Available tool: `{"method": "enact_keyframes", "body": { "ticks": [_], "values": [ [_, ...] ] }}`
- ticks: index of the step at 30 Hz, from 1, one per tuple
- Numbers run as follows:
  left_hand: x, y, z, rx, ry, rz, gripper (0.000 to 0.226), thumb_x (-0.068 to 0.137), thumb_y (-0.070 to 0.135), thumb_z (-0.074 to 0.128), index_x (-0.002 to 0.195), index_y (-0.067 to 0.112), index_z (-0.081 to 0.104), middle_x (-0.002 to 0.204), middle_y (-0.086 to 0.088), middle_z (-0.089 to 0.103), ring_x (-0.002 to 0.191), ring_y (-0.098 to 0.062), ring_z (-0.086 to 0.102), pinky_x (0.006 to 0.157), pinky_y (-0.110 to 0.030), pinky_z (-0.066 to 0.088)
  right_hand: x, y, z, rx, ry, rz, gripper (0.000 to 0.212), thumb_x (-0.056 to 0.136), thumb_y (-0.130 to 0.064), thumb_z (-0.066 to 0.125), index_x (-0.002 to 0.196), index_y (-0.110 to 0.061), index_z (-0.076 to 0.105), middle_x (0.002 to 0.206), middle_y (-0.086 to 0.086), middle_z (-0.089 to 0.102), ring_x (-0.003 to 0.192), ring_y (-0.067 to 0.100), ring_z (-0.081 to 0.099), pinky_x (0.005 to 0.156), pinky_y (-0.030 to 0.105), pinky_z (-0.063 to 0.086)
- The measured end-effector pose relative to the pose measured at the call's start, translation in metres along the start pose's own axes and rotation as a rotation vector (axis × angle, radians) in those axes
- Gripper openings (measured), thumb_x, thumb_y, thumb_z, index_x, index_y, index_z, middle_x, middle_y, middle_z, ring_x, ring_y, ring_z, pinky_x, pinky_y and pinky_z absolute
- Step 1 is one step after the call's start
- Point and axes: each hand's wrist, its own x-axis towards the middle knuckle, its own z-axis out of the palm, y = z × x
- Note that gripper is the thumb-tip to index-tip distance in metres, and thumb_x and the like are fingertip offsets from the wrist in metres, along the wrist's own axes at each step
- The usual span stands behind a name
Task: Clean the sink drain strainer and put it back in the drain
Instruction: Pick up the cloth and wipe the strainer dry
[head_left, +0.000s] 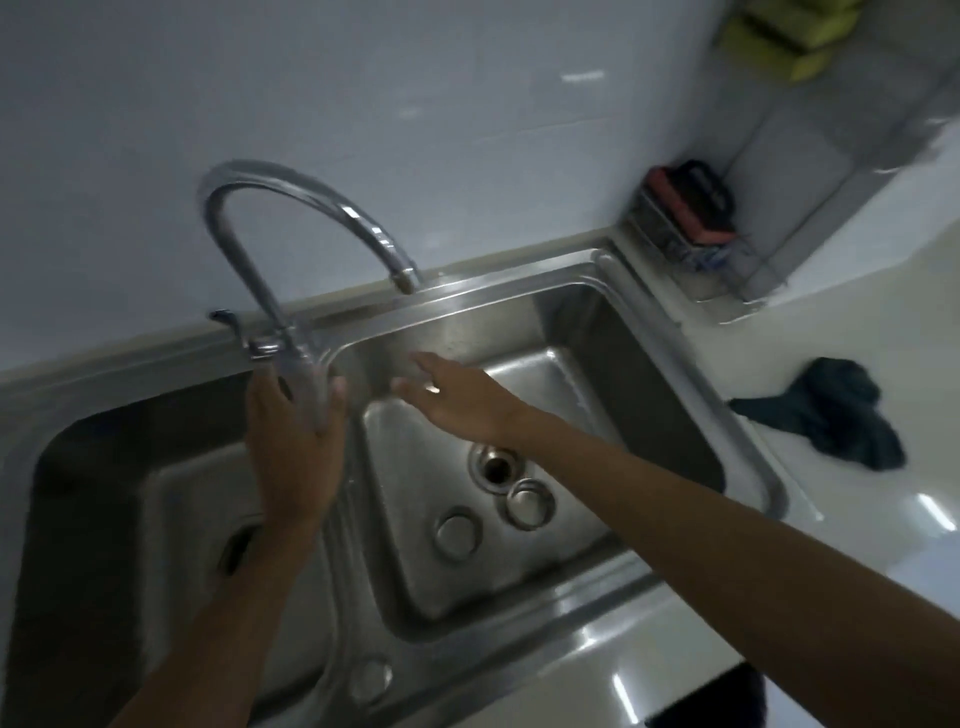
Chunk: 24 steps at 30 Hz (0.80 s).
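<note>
Plainly, the strainer (530, 503) is out of the drain (496, 467): it lies on the floor of the right basin (519, 587), just beside the open drain hole on its near right side. A flat round metal disc (457, 535) lies on the same floor, near the strainer and to its left, apart from it.

The left hand (291, 457) reaches up along the divider between the two basins to the foot of the tap (291, 218). Its grip is slack, with the fingers held fairly straight and the thumb apart, and the tap's stem shows between thumb and fingers. The blur hides whether the hand touches the stem. The right hand (457, 400) hangs over the far part of the right basin with its grip wide open, fingers spread and nothing in it, well apart from the strainer.

The tap's spout arches to the right, its mouth above the sink's far rim. A dark crumpled cloth (826, 415) lies on the pale bench (883, 545) to the right of the sink. In the far right corner stands a wire rack (691, 249) holding a red and black sponge (693, 202).
</note>
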Motion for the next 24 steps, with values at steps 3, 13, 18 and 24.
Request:
{"method": "enact_keyframes", "body": {
  "ticks": [3,13,18,24],
  "values": [
    [-0.050,0.020,0.046,0.027,-0.121,0.042,0.081,0.096,0.058,0.058,0.150,0.000,0.041,0.150,-0.027,0.047,0.139,-0.040,0.045,0.119,-0.045,0.034,-0.057,0.069,-0.062,-0.201,0.019,0.129,0.062,0.103,-0.053,0.049,0.154,-0.018,0.041,0.156,0.006,0.049,0.142,0.024,0.046,0.107,0.025,0.031],
    [-0.170,0.167,0.215,0.001,-0.717,0.254,0.098,0.086,0.085,0.044,0.161,0.026,0.022,0.168,-0.006,0.024,0.154,-0.025,0.024,0.123,-0.048,0.024,-0.249,0.254,-0.235,-0.819,0.242,0.374,0.052,0.098,-0.048,0.052,0.144,-0.024,0.050,0.151,0.007,0.046,0.135,0.034,0.046,0.109,0.049,0.043],
    [-0.198,0.213,0.267,0.103,-0.799,0.427,0.093,0.091,0.083,0.039,0.163,0.028,0.018,0.172,0.000,0.015,0.158,-0.020,0.014,0.127,-0.053,0.018,-0.254,0.304,-0.242,-0.828,0.201,0.436,0.066,0.098,-0.049,0.055,0.156,-0.031,0.031,0.166,0.011,0.021,0.147,0.041,0.027,0.114,0.055,0.037],
    [-0.194,0.213,0.274,0.118,-0.775,0.382,0.089,0.093,0.081,0.037,0.162,0.027,0.023,0.170,-0.002,0.020,0.156,-0.022,0.018,0.126,-0.052,0.019,-0.229,0.314,-0.242,-0.575,0.328,0.343,0.037,0.098,-0.020,0.058,0.135,-0.020,0.056,0.126,0.014,0.055,0.107,0.037,0.060,0.082,0.036,0.048]
  ]
}}
